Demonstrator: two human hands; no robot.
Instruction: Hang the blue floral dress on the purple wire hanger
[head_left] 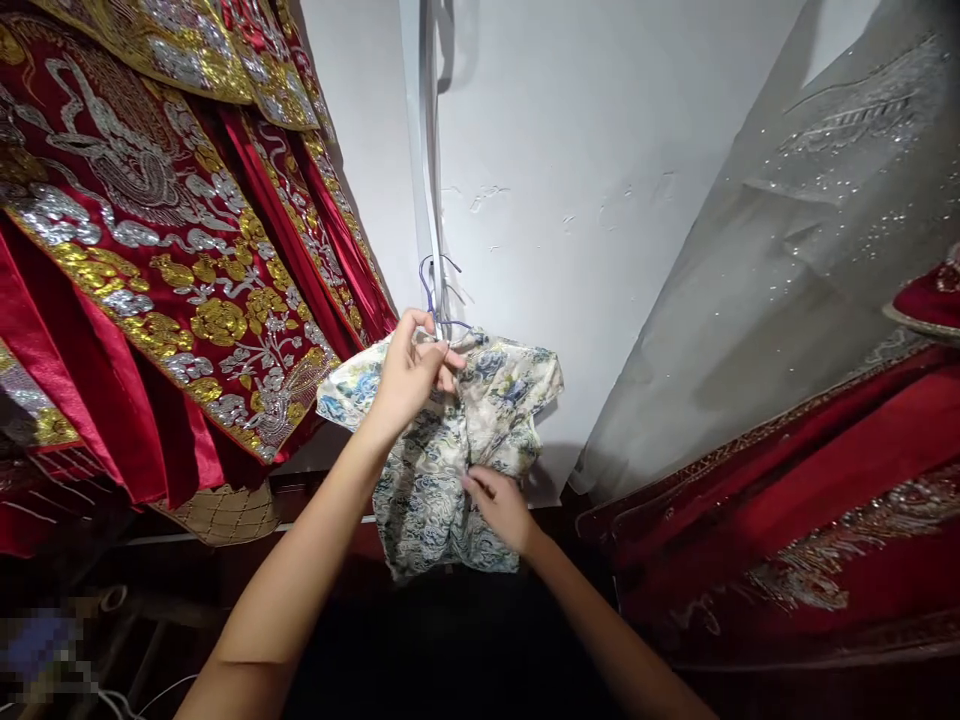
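A short-sleeved floral blouse [427,490] in white, blue and green hangs in front of me on a thin purple hanger [427,285]. At its neckline, just under the hanger's hook, my left hand [412,375] is closed with curled fingers on the collar; the exact pinch point is partly hidden. Lower down, my right hand [501,508] pinches the blouse's front edge near the middle, thumb and fingers pressed together. Between the two hands, the front opening runs down the cloth.
An upright metal pole [426,150] stands before the white wall [555,130]. Red garments with gold and silver embroidery [172,230] hang at left. To the right are a sheer sequinned white cover [720,270] and a red beaded garment [847,470].
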